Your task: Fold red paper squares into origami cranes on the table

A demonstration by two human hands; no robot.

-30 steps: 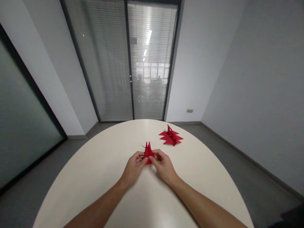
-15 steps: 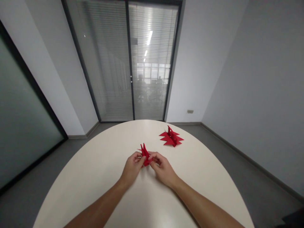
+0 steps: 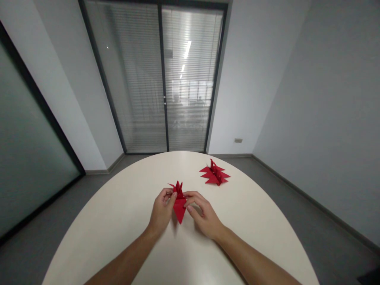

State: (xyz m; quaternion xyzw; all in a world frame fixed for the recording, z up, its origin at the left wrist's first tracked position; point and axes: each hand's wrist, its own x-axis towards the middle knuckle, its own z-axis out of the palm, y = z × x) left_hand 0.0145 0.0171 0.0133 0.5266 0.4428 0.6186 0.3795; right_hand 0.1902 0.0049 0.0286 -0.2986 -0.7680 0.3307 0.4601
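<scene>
A folded red paper crane [image 3: 179,209] is held over the near middle of the table, a broad flap pointing down toward me and several narrow points standing up at its far end. My left hand [image 3: 162,208] pinches its left side, thumb in front and fingers behind. At the right edge, my right hand [image 3: 204,213] has curled fingers and thumb on the paper; the exact contact of the fingertips is hard to see. Farther back to the right, several red paper cranes [image 3: 215,174] sit nested in a row with their wings spread.
Both forearms rest over a round cream table [image 3: 124,209]. Beyond its far edge stand glass panels with blinds [image 3: 142,99]. A grey wall [image 3: 326,118] runs along the right, and a socket plate [image 3: 238,140] is low on the back wall.
The crane has turned in my hands: its points leaned left, and a broad flap now hangs toward me. My right fingers have spread slightly. The row of cranes stays put.
</scene>
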